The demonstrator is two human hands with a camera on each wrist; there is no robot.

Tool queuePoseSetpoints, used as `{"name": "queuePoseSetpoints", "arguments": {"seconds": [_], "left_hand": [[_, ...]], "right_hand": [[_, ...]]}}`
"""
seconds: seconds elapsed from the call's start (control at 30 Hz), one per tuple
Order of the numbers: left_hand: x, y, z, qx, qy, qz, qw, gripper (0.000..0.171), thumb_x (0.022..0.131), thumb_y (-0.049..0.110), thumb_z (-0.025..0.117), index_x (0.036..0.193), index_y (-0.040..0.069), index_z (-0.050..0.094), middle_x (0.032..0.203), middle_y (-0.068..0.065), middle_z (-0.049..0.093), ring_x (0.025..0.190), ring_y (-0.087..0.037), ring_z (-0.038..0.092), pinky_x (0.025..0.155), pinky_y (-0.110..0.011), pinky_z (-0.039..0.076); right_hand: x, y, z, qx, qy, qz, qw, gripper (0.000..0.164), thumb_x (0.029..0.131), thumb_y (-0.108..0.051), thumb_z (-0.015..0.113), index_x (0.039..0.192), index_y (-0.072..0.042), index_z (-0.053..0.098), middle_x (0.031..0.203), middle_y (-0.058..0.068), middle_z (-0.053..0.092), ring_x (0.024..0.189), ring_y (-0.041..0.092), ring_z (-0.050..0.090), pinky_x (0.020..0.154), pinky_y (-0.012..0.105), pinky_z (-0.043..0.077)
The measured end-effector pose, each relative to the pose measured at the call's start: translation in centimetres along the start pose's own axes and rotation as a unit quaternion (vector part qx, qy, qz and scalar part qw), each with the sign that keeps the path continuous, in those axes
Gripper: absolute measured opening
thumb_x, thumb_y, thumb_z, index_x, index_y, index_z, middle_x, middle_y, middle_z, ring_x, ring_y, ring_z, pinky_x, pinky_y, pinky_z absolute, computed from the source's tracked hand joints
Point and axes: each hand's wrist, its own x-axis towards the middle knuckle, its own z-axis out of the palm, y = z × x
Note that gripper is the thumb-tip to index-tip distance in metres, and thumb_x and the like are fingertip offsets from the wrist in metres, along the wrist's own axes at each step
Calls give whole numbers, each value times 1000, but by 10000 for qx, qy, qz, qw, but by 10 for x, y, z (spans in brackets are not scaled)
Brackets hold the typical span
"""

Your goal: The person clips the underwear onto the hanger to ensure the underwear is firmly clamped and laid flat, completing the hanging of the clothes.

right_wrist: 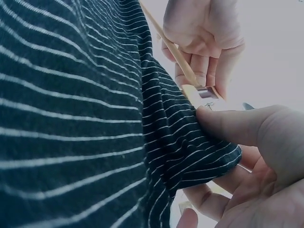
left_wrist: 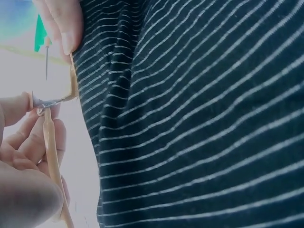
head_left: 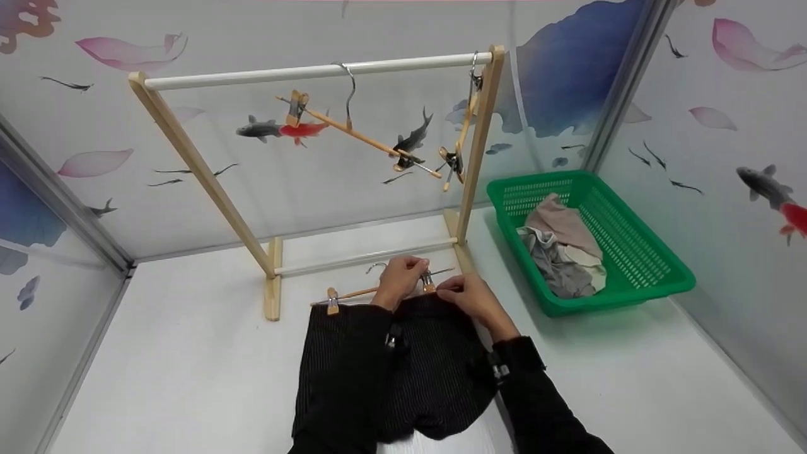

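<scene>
A black garment with thin white stripes [head_left: 435,340] lies on the white surface, its top edge along a wooden clip hanger [head_left: 359,292]. The hanger's left clip [head_left: 333,301] sits over that edge. My left hand [head_left: 398,282] pinches the right clip [head_left: 429,282] between thumb and fingers; in the left wrist view the hanger bar [left_wrist: 52,147] passes across its fingers. With thumb and fingers my right hand [head_left: 476,301] pinches the garment's top right corner, just beside this clip. In the right wrist view the folded corner [right_wrist: 209,159] shows between thumb and fingers.
Behind the hands stands a wooden rack with a white top rail [head_left: 252,77]. Two more clip hangers hang from it, one near the middle [head_left: 365,139], one by the right post [head_left: 465,126]. A green basket [head_left: 656,277] at right holds crumpled clothes [head_left: 567,236].
</scene>
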Motion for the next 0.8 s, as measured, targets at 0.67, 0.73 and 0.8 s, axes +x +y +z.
{"name": "queuePoseSetpoints", "arguments": {"seconds": [0.67,0.73,0.8], "left_hand": [[0,5,-2,43,194,50,9998,32,102,31,62,114,5,76,107,-6,75,110,-24,65,101,-44,45],[0,6,-3,-86,186,43,9998,32,102,30,62,115,4,75,106,-6,75,109,-24,65,99,-43,46],[0,6,-3,-272,170,38,9995,31,102,28,62,114,2,75,104,-7,75,106,-23,65,96,-41,48]], "right_hand": [[3,0,-2,925,73,61,9957,21,98,-4,66,116,6,71,111,17,70,97,24,64,79,28,49],[3,0,-2,932,36,55,9956,24,98,-4,66,119,6,70,113,18,70,98,24,64,79,28,49],[2,0,-2,883,28,15,9961,27,97,-4,66,122,6,68,114,20,70,98,25,65,79,28,49]]}}
